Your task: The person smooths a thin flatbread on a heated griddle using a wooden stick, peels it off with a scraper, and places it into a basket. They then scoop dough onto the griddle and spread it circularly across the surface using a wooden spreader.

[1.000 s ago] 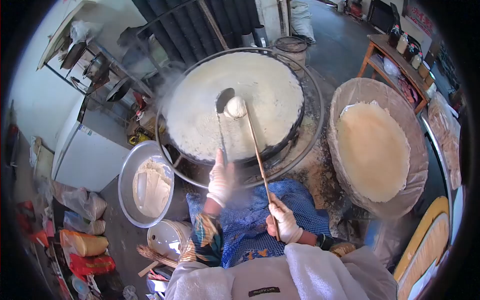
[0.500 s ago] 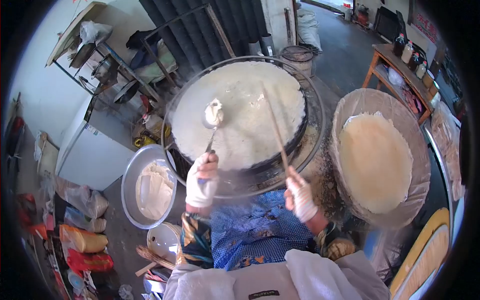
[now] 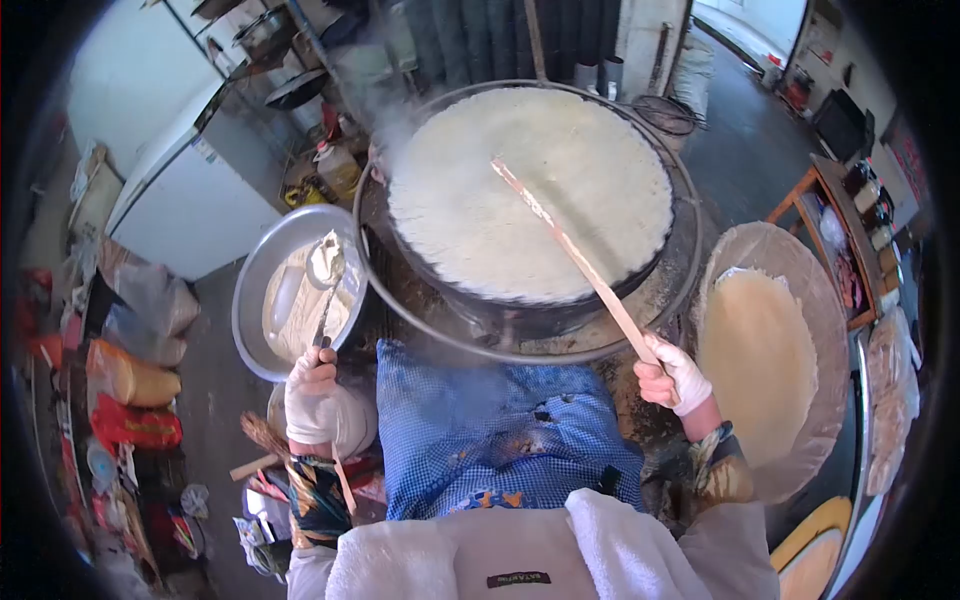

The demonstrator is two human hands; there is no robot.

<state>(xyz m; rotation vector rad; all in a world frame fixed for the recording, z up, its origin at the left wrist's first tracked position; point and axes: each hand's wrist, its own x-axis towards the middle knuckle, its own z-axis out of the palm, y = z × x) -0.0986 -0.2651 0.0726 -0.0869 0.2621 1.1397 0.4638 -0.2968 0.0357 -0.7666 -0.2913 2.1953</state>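
My left hand [image 3: 313, 397], in a white glove with bare fingertips, is closed around the handle of a ladle [image 3: 326, 262]. Pale batter clings to the ladle's bowl, which is over a metal basin [image 3: 247, 300] of batter [image 3: 300, 318]. My right hand [image 3: 673, 375], gloved the same way, grips the end of a long flat wooden spreader [image 3: 575, 250]. Its batter-smeared far end reaches over the middle of a large round griddle [image 3: 460, 300]. A thin pale pancake [image 3: 450, 200] covers the griddle, and steam rises at its left side.
A lined round basket [image 3: 835, 370] at the right holds a finished pancake [image 3: 755, 360]. A metal ring [image 3: 480, 354] surrounds the griddle. An oil bottle [image 3: 337, 170] stands behind the basin. Bags lie at the left; a wooden table [image 3: 838, 235] with bottles stands at the right.
My left hand has moved the ladle left, from above the griddle to over the basin. The spreader now slants more to the left across the pancake. The camera view has shifted.
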